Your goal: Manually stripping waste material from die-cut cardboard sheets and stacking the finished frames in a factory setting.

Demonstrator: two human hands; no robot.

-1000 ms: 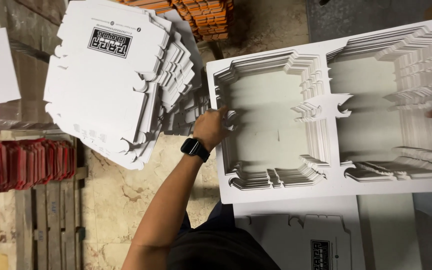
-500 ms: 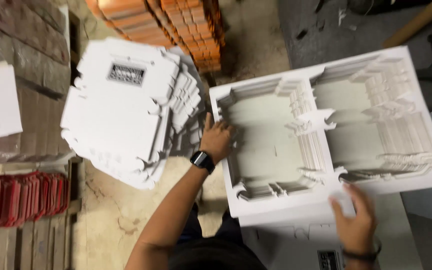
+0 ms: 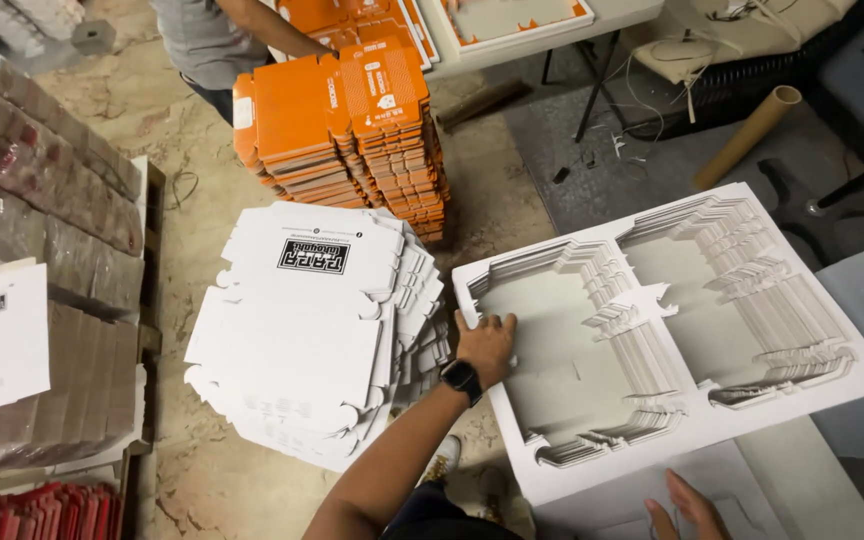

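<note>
Two window-shaped cutouts run through the white stack of die-cut waste sheets (image 3: 797, 420) in front of me, and that stack is my landmark. My left hand (image 3: 487, 343) lies flat on its left edge, fingers spread and pressed on the top sheet beside the left cutout, with nothing gripped; a dark watch (image 3: 461, 379) sits on that wrist. My right hand (image 3: 687, 510) shows only partly at the bottom of the view, just below the stack's near edge, fingers loosely open over a flat white sheet (image 3: 802, 480); I cannot tell whether it touches it. Left of the stack, close to my left hand, a pile of white flat box blanks (image 3: 302, 340) fans out on the floor, its ragged tabs nearly meeting the stack's left edge. Beyond that pile stands a taller pile of orange box blanks (image 3: 352, 120), with another person (image 3: 207, 45) behind it. A cardboard tube (image 3: 747, 135) lies on the floor beyond the stack's far corner, well apart, with bare floor between.
</note>
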